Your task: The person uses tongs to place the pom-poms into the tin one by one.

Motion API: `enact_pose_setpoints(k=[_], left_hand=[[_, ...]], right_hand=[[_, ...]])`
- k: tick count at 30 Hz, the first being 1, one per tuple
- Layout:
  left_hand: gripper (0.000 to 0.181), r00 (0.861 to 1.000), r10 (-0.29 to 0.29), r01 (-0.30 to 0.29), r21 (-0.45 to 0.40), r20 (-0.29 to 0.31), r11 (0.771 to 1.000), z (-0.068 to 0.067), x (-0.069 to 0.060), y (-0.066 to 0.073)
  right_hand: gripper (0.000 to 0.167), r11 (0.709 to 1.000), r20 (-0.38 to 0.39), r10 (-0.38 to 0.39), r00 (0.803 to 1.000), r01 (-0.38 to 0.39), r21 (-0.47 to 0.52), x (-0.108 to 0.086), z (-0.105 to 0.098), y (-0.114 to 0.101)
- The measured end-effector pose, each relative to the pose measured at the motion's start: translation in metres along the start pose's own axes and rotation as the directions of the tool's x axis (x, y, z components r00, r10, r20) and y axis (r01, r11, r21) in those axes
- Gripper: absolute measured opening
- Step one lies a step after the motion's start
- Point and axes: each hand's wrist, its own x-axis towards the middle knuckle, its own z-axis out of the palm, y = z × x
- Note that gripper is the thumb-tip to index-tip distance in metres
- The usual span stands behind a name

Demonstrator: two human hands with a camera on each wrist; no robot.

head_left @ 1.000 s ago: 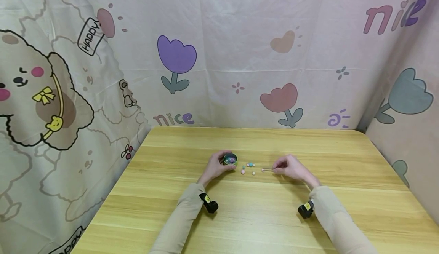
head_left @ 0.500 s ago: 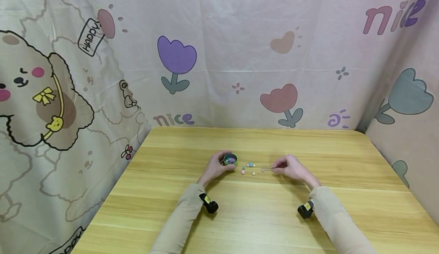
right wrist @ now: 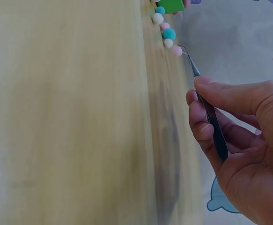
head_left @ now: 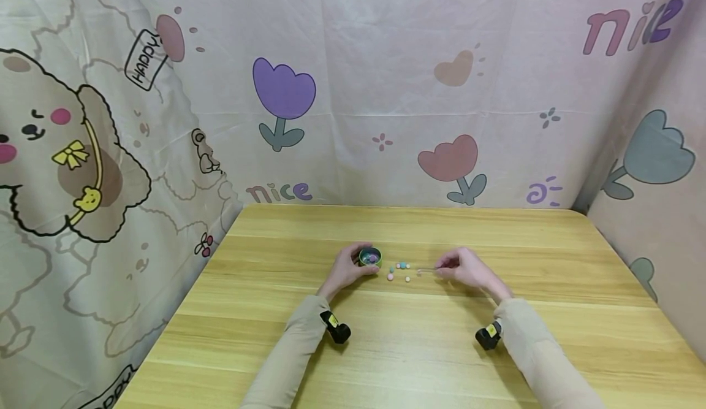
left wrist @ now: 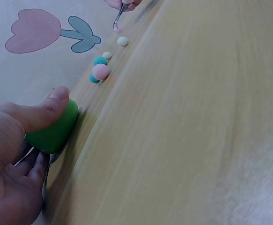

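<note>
Right hand (head_left: 462, 266) angled inward, pinching tweezers (right wrist: 216, 127), tips at pink ball (right wrist: 176, 50); left hand (head_left: 346, 267) curled round green container (left wrist: 60, 131); 6 more balls (head_left: 403, 265) between hands on tabletop (head_left: 408, 347).

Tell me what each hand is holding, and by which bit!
The left hand holds the green tub around its side. The right hand holds the tweezers by their handle; a pink ball is at the tips.
</note>
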Motion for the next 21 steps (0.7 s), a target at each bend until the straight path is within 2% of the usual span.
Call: enact_pose_setpoints(k=[21], left_hand=[[0.063,1.000,0.014,-0.014,0.013,0.004,1.000,0.000,-0.001,0.002]], right_hand=[[0.012,0.999,-0.023,-0.034,0.999,0.034,-0.016,0.014,0.003,-0.017]])
